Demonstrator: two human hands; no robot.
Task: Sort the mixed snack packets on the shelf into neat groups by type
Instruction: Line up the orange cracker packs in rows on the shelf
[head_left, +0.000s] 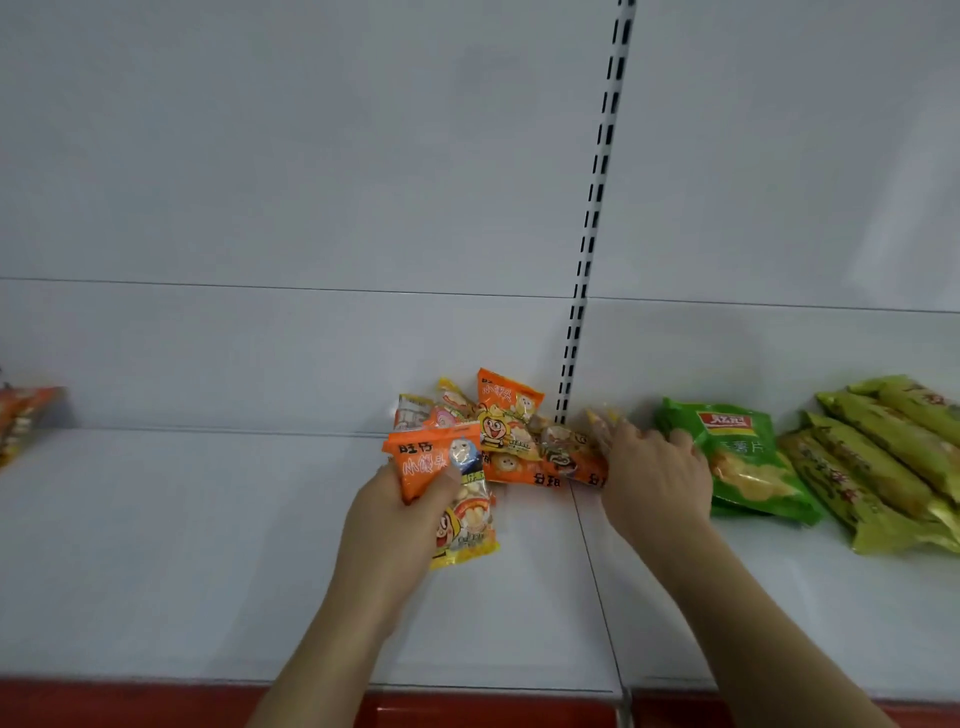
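Note:
A heap of small orange and yellow snack packets (511, 434) lies at the back of the white shelf (208, 545). My left hand (400, 519) grips an orange packet (434, 457) together with a yellow packet (467, 525) under it. My right hand (652, 473) reaches into the right side of the heap, its fingers around a small clear yellow-tipped packet (600, 423). A green crisp bag (748, 462) lies just right of that hand.
Several olive-yellow long packets (883, 462) lie side by side at the far right. More orange packets (23, 421) show at the left edge. A slotted upright (597, 208) divides the back panel. The shelf's red front edge (156, 701) runs along the bottom.

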